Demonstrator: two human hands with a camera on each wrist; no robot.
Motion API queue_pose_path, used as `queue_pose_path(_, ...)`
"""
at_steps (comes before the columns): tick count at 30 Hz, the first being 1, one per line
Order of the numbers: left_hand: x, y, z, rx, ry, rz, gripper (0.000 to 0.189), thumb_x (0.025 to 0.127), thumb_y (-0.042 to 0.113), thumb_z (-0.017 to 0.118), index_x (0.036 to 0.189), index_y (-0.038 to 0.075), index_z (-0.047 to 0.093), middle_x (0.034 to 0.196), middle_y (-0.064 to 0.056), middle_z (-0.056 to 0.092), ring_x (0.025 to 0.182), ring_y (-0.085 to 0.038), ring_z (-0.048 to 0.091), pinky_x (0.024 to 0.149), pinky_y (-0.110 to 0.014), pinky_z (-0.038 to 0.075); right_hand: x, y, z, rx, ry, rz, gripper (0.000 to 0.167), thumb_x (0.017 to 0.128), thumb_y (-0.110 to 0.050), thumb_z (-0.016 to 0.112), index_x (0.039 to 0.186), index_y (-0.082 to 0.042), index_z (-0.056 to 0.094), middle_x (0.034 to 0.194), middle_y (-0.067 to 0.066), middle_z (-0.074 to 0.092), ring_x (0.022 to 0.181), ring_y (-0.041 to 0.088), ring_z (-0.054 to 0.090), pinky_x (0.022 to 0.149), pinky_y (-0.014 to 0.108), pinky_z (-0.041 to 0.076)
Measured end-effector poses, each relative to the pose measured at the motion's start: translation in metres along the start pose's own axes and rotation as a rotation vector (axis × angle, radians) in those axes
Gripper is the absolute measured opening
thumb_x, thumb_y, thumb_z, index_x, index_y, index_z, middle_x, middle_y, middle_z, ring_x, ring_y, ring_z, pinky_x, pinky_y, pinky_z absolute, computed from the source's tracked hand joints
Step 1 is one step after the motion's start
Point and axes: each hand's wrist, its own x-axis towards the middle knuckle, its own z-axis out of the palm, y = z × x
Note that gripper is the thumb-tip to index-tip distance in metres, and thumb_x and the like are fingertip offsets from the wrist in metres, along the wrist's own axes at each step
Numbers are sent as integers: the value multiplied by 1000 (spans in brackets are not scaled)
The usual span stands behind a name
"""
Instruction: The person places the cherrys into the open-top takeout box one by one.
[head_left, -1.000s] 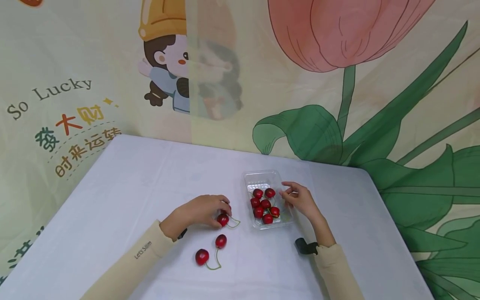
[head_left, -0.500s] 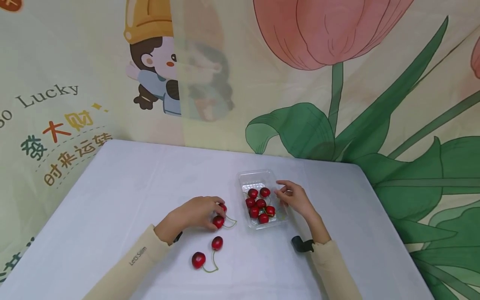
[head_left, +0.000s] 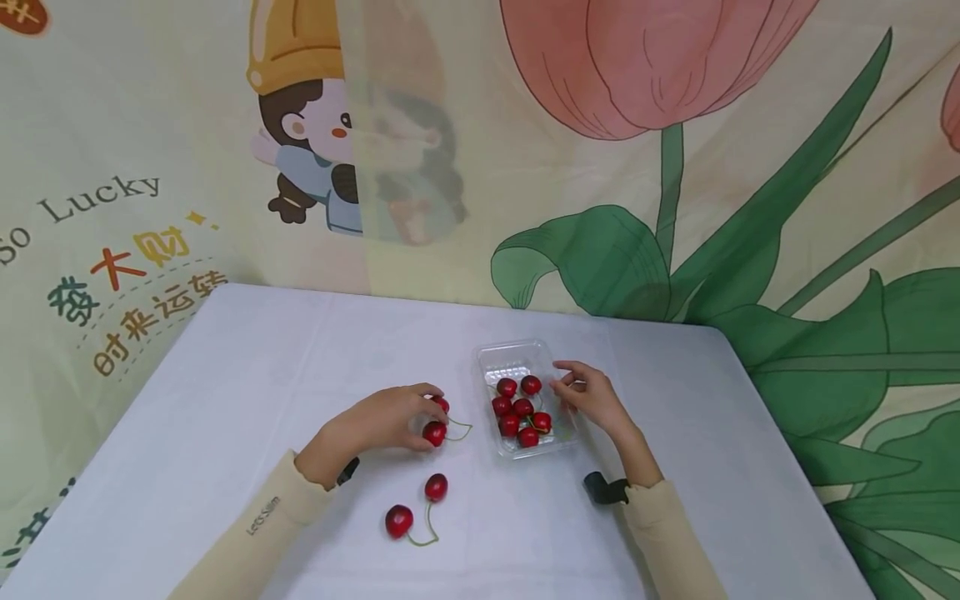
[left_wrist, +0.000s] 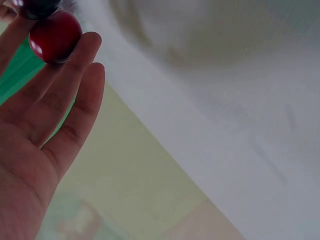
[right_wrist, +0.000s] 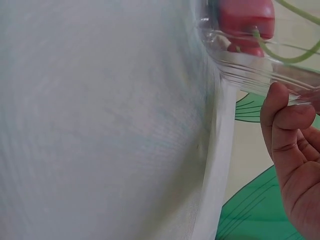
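My left hand (head_left: 390,417) holds a pair of red cherries (head_left: 434,433) joined by a green stem, its thumb and fingers around them. In the left wrist view, one cherry (left_wrist: 55,37) sits against the fingertips, with a darker one partly cut off by the frame's edge. My right hand (head_left: 592,400) grips the right rim of a clear plastic box (head_left: 501,350). Its curled fingers (right_wrist: 277,102) touch that rim in the right wrist view. Inside the box lie several red cherries (head_left: 522,407).
A second joined pair of cherries (head_left: 399,522) lies on the white-covered table (head_left: 322,350) in front of the left hand. Behind the table hangs a printed backdrop (head_left: 585,183) with a tulip and a cartoon figure.
The left hand has closed on the pair of cherries and shifted them slightly up and away from the loose pair. The right hand and the box have stayed put; the head view shifted a little.
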Motion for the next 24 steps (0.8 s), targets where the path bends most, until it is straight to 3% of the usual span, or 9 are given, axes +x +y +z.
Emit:
queue_pose_path(9, 0, 7, -18, -3, 74, 15, 29, 80, 25, 81, 108, 19, 73, 131, -11, 57, 109, -24, 62, 93, -40, 51, 2, 6, 0, -7, 0, 15, 44, 93, -10, 65, 132, 6, 52, 89, 17, 63, 59, 16, 58, 54, 23, 49)
queue_pose_path(16, 14, 12, -23, 2, 105, 60, 31, 81, 25, 81, 110, 18, 72, 132, -11, 56, 109, -23, 62, 93, -38, 52, 2, 7, -1, -12, -2, 32, 45, 93, -12, 66, 133, 4, 53, 90, 15, 63, 59, 17, 58, 56, 23, 50)
queue_pose_path(24, 34, 21, -30, -7, 81, 67, 33, 82, 25, 80, 113, 17, 72, 135, -10, 55, 112, -23, 61, 94, -37, 51, 2, 8, -2, -4, -8, 28, 45, 94, -13, 65, 134, 3, 52, 89, 14, 63, 59, 18, 57, 56, 24, 50)
